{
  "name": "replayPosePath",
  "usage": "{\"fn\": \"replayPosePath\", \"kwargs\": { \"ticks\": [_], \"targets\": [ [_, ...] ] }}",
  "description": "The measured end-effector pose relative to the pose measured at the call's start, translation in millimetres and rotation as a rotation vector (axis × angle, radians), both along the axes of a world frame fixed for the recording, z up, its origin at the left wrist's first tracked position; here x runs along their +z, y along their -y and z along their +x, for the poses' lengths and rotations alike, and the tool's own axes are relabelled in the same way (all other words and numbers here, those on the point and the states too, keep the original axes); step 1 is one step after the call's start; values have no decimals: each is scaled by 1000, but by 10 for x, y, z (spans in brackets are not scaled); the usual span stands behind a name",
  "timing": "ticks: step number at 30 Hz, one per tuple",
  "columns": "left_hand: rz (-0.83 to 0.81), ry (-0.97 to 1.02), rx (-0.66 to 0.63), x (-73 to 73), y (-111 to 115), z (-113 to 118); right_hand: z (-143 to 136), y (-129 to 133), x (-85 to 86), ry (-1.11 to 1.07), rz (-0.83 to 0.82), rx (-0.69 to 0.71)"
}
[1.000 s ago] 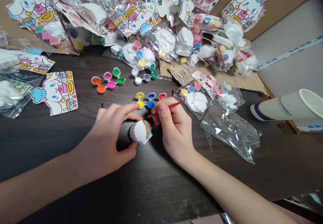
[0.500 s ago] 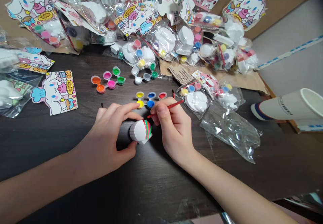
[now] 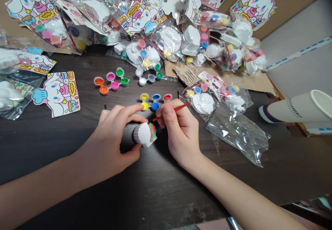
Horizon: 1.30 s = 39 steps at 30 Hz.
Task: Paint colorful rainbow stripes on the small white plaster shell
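Note:
A small white plaster shell (image 3: 142,134) rests on the dark table, with green, pink and red stripes along its right side. My left hand (image 3: 114,133) steadies it, fingers at its top edge and thumb at its lower left. Pinched in my right hand (image 3: 178,130) is a red paintbrush (image 3: 183,106), its tip close to the shell's painted upper edge; whether it touches is hard to tell. Just beyond both hands sits a strip of yellow, blue and red paint pots (image 3: 155,105), the red one partly covered by my right hand.
Farther back lie orange, pink and green paint pots (image 3: 114,85) and white and green paint pots (image 3: 142,81). Bagged plaster kits (image 3: 168,40) are heaped along the back. A cartoon card (image 3: 59,95) lies left; a clear plastic bag (image 3: 238,136) and a paper cup (image 3: 293,109) are right.
My right hand and the paintbrush have shifted very slightly to the right. The left hand stays on the shell, and the stripes look the same.

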<state>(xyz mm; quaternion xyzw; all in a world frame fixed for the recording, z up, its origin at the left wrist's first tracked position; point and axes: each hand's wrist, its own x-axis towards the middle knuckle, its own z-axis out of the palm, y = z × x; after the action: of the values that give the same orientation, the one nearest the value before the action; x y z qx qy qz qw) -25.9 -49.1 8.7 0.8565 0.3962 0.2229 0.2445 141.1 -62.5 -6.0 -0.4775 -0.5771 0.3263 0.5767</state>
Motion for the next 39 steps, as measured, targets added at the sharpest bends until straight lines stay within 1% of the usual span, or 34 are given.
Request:
{"fn": "replayPosePath", "kwargs": {
  "ticks": [16, 39],
  "targets": [
    [-5, 3, 0, -9, -1, 1, -14, 0, 16, 17, -46, -6],
    [23, 25, -6, -23, -3, 3, -2, 13, 6, -1, -17, 29]
  ]
}}
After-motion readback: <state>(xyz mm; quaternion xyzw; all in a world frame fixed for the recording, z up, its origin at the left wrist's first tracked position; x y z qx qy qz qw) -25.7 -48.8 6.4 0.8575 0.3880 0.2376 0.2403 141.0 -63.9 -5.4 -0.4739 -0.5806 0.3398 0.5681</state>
